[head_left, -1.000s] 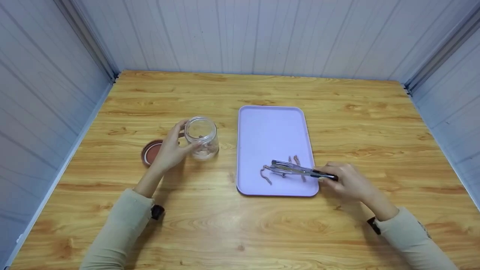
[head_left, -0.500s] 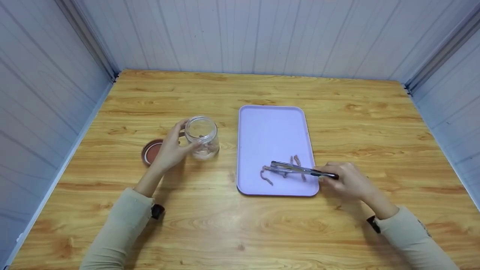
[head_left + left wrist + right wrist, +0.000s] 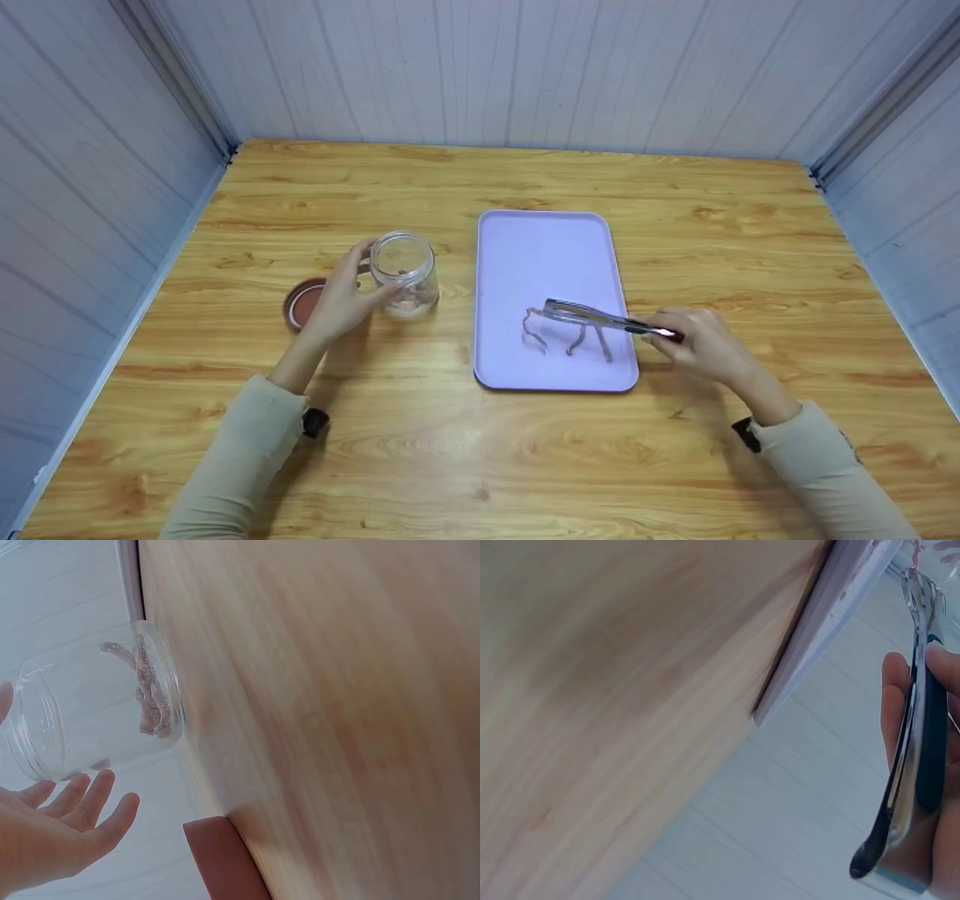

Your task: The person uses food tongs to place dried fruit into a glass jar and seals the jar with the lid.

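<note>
My left hand (image 3: 345, 300) grips the side of a clear open jar (image 3: 416, 298), thumb on the near side and fingers round the far side. Several brown, wrinkled strips (image 3: 152, 701) lie at the jar's bottom in the left wrist view. In my right hand (image 3: 701, 345) are metal tongs (image 3: 919, 720) with dark handle grips, held squeezed together over the purple tray (image 3: 544, 255). A thin, bent brown strip (image 3: 527, 324) hangs from the tongs' tip. Other brown strips (image 3: 604, 346) lie on the tray below, partly hidden by the tongs.
A reddish-brown round lid (image 3: 304, 306) lies on the wooden table (image 3: 420, 450) left of the jar, partly behind my left hand. Pale panelled walls (image 3: 480, 75) enclose the table at the back and both sides.
My right hand and the tongs have risen and moved slightly away from me, lifting the strip at their tip. The left hand and jar have stayed still.
</note>
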A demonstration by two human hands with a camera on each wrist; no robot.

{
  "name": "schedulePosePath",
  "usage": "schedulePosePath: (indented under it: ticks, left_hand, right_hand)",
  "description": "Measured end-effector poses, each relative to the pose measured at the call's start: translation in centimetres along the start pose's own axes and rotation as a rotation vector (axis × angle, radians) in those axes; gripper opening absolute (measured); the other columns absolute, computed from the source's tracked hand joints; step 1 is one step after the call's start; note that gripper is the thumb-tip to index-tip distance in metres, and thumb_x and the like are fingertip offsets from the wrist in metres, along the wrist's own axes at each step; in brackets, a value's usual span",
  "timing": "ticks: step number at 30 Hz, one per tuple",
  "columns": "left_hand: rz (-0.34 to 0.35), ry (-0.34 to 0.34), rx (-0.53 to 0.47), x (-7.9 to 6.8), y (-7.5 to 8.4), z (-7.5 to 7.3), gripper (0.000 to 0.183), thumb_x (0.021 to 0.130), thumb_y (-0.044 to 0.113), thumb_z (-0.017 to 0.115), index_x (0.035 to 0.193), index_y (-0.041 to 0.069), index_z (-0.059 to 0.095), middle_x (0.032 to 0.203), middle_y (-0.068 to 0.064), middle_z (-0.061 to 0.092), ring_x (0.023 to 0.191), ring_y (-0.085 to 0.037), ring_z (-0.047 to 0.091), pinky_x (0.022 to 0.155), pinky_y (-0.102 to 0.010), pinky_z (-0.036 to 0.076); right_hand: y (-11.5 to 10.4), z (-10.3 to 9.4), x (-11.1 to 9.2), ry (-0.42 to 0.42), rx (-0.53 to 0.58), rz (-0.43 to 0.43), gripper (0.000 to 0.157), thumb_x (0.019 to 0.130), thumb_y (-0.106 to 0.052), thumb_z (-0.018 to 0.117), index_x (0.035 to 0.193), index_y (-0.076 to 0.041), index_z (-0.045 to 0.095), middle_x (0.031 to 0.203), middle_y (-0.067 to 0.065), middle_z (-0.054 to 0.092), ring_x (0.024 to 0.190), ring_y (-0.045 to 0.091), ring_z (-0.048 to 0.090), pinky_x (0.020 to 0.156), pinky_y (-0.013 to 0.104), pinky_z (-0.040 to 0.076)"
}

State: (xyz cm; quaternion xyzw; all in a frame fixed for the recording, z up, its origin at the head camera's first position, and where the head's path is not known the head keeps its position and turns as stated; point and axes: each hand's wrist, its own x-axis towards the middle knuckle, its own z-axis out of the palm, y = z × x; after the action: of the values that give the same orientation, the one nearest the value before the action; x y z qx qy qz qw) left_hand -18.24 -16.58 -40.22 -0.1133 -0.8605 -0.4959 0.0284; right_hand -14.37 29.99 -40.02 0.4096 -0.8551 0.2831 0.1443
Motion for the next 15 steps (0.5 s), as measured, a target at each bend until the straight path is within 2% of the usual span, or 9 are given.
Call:
schedulePosePath:
  ticks: [2,6,9,13,15]
  left_hand:
    - [0.0,-0.001,-0.009,-0.1,0.1,0.0,0.075,0.077,0.035,0.067,0.135,0.006,0.03,0.131,-0.013,0.035,0.116,-0.029,0.036,0.094,-0.044,0.031]
    - [-0.013,-0.006,-0.02,-0.7,2.4,-0.2,0.071,0.079,0.022,0.067,0.134,0.0,0.029,0.131,-0.019,0.034,0.116,-0.033,0.035,0.095,-0.044,0.03]
    - [-0.012,-0.004,-0.009,-0.6,2.2,-0.2,0.071,0.079,0.025,0.067,0.134,0.0,0.029,0.131,-0.018,0.034,0.116,-0.032,0.035,0.095,-0.043,0.03]
    - [0.002,0.008,-0.001,0.0,0.0,0.1,0.077,0.075,0.04,0.067,0.135,0.007,0.031,0.131,-0.01,0.036,0.116,-0.026,0.037,0.094,-0.043,0.031]
    - [0.006,0.009,-0.003,0.0,0.0,0.1,0.077,0.075,0.04,0.067,0.134,0.007,0.031,0.131,-0.01,0.037,0.115,-0.026,0.037,0.094,-0.042,0.032]
  right_hand:
    - [0.1,-0.2,0.2,0.007,-0.01,-0.003,0.026,0.069,0.005,0.07,0.093,-0.003,0.068,0.072,-0.003,0.058,0.049,0.002,0.038,0.041,0.014,0.031]
    - [0.2,-0.6,0.5,0.02,-0.016,0.005,0.029,0.069,0.004,0.07,0.097,-0.004,0.068,0.073,-0.004,0.059,0.047,0.001,0.036,0.04,0.014,0.029]
    - [0.2,-0.9,0.9,0.016,-0.029,0.022,0.028,0.071,0.004,0.069,0.098,-0.003,0.067,0.073,-0.004,0.059,0.047,0.001,0.037,0.04,0.013,0.03]
    - [0.2,-1.5,1.6,0.0,-0.042,0.039,0.025,0.073,0.004,0.067,0.097,-0.003,0.067,0.073,-0.004,0.058,0.048,0.002,0.039,0.04,0.014,0.032]
    - [0.3,-1.7,2.0,0.0,-0.04,0.037,0.025,0.073,0.004,0.067,0.097,-0.003,0.067,0.072,-0.004,0.058,0.047,0.002,0.038,0.04,0.014,0.032]
